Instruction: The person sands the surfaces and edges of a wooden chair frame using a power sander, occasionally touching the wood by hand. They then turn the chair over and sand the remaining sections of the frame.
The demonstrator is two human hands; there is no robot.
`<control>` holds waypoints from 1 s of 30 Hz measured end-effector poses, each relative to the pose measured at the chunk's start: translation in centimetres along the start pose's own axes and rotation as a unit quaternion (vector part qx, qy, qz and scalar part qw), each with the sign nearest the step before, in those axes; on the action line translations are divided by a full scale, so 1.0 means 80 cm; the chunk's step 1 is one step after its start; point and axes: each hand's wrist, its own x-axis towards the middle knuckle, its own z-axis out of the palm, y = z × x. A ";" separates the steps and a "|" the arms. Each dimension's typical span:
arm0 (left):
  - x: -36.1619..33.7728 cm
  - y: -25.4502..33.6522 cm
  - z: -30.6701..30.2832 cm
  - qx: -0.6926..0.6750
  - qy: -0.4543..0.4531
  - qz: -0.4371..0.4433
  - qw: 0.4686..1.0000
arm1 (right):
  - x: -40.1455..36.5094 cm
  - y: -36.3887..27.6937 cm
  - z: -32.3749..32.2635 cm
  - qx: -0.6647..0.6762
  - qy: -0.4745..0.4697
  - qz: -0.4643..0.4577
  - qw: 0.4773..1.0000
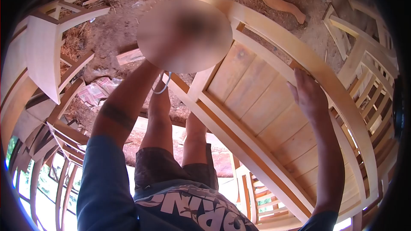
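Note:
A large panelled wooden frame (265,98) with a curved outer rail (295,45) leans diagonally in front of me and to my right. My right hand (309,92) grips its inner rail, with the thumb on the panel side and the fingers over the gap beside the curved rail. My left arm reaches forward to the frame's far left corner. A blurred oval covers my left hand (173,45), so its fingers and anything in them are hidden. Below that wrist hangs a thin pale loop (166,86).
Unfinished wooden furniture with curved pieces (45,53) stands at left. Slatted wooden frames (364,85) are stacked at right, and another slatted piece (263,196) is below the panel. A curved wood offcut (274,2), shavings and a checked cloth (96,90) lie on the dirt floor.

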 end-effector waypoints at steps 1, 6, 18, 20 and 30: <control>-0.019 -0.007 0.003 0.004 -0.004 0.007 1.000 | 0.001 -0.001 -0.001 0.003 0.002 0.000 1.000; -0.059 -0.003 0.008 0.010 -0.008 0.034 0.999 | 0.001 -0.001 -0.002 -0.003 0.007 -0.001 1.000; -0.041 -0.007 0.004 0.014 -0.011 0.040 0.999 | 0.000 0.001 0.001 -0.003 0.006 0.000 1.000; -0.060 -0.005 0.004 0.008 -0.019 0.060 0.998 | 0.000 0.001 0.000 0.005 0.008 -0.005 1.000; 0.032 0.024 0.006 0.006 0.045 0.062 0.997 | -0.001 -0.001 -0.001 -0.002 0.006 0.008 1.000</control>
